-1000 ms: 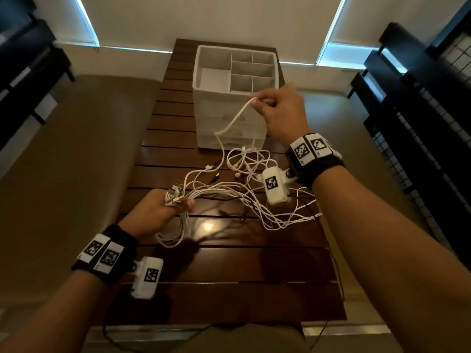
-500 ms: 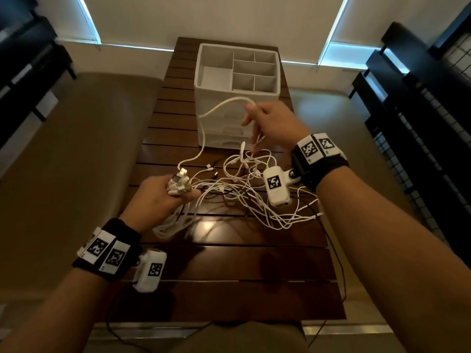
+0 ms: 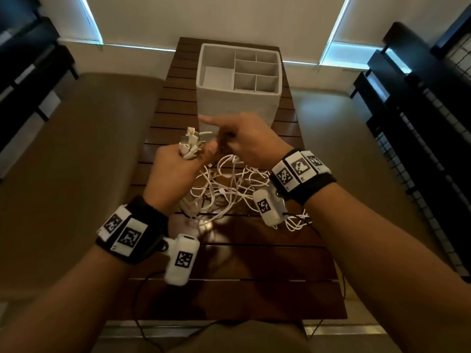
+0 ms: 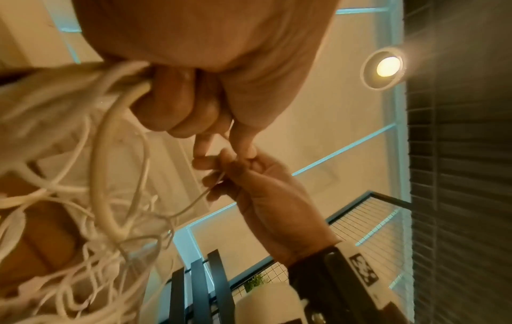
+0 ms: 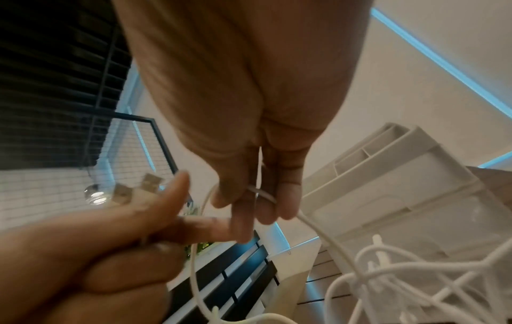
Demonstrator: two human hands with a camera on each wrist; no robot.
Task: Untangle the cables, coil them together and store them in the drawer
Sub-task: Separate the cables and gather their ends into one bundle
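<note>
Thin white cables (image 3: pixel 224 189) hang tangled from the gripping left hand (image 3: pixel 175 166); right hand (image 3: pixel 252 143) pinches one strand.

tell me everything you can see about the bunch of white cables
The white cables look like thin, flexible plastic-coated cords, one noticeably thicker, and are visibly tangled, not coiled. The left hand grips a gathered bundle in its fist, with several plug ends fanning out above it. The right hand pinches a single strand close beside the left. Below both hands the remaining loops hang and spread in a loose heap on the dark slatted wooden table, in front of the white drawer unit.
</note>
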